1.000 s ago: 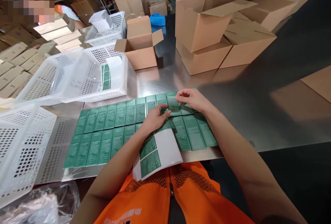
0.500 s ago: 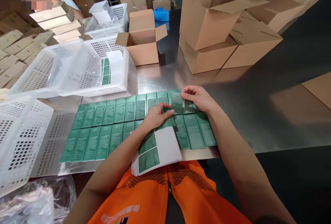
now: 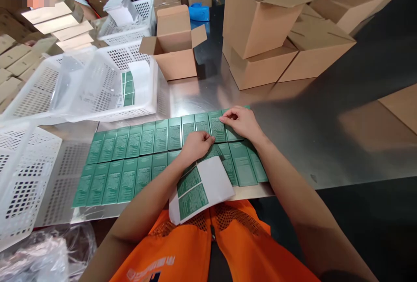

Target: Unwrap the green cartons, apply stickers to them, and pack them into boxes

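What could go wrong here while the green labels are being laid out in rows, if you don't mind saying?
The right hand presses a green label into a tightly packed top row; it might land crooked or overlap its neighbour. The backing sheet under the left hand hangs over the table edge and could slip off. The forearms lie across the lower row and may smear or shift it.

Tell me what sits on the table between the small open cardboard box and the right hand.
Bare steel table, head view: nothing lies between the small open box and the right hand.
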`<state>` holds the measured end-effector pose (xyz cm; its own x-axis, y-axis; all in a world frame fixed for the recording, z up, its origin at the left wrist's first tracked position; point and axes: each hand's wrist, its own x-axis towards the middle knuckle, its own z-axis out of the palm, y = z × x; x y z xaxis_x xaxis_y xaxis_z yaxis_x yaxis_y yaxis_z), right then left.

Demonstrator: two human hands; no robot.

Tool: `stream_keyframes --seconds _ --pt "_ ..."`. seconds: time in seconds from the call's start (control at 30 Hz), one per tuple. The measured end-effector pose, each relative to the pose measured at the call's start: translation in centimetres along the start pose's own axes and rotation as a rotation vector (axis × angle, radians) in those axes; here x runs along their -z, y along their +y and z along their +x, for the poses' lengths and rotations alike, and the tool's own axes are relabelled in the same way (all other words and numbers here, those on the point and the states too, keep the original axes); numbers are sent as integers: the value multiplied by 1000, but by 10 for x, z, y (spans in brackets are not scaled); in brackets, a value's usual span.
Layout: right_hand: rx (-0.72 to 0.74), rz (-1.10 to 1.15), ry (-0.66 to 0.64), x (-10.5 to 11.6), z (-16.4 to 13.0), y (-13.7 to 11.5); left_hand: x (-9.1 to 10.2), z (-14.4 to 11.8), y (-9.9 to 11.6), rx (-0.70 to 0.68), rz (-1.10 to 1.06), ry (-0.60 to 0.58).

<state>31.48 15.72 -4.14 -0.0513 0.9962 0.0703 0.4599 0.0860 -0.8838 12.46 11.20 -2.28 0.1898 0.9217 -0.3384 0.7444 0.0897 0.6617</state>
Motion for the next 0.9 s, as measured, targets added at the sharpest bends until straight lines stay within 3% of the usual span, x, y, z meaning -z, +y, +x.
stream_keyframes --seconds 0.7,0.9 --pt "42 -308 31 -13 1 9 -1 15 13 64 234 -60" --pt "-20 -369 182 -18 1 8 -1 15 13 24 220 -31"
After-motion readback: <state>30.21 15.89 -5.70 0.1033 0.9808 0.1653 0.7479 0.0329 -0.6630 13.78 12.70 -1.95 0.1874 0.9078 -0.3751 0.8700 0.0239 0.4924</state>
